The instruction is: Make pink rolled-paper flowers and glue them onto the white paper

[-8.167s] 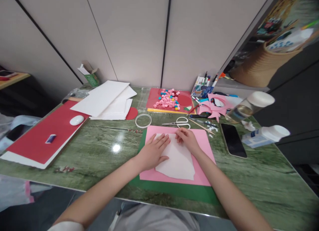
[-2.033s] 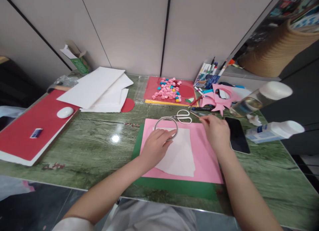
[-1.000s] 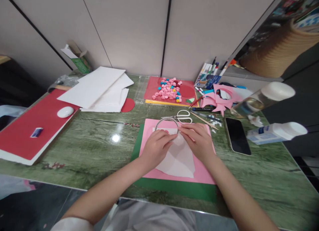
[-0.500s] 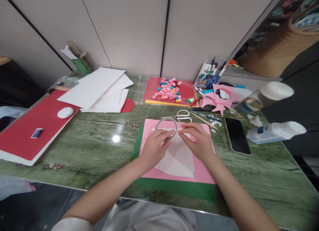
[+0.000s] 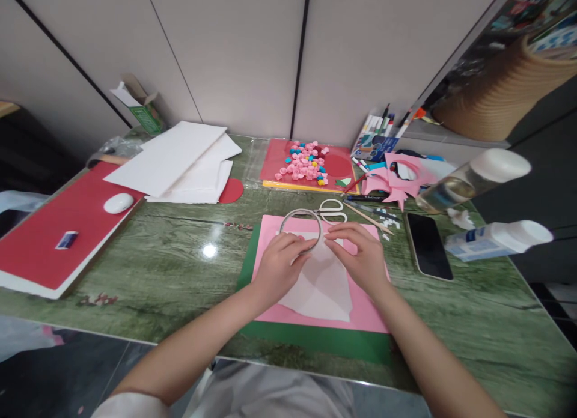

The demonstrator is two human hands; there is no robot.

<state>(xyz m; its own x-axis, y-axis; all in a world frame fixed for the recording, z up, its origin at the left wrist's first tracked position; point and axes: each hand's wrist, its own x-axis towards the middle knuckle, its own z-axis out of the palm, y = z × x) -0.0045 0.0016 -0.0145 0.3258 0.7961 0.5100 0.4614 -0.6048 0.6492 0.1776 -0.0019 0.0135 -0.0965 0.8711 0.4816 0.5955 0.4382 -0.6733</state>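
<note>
Gripping the pale ring point(image 5: 300, 211) in the left hand point(image 5: 280, 263) over the white paper point(image 5: 323, 289) on a pink sheet point(image 5: 367, 310); holding the right hand point(image 5: 362, 256) just beside the ring, nearly closed, cannot tell whether pinching anything

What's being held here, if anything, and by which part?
The left hand holds the pale ring by its near rim. Whether the right hand holds anything cannot be told.

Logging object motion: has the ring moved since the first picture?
Yes, rightward: the ring, once left of the scissors, is in the left hand over the pink sheet.
</note>
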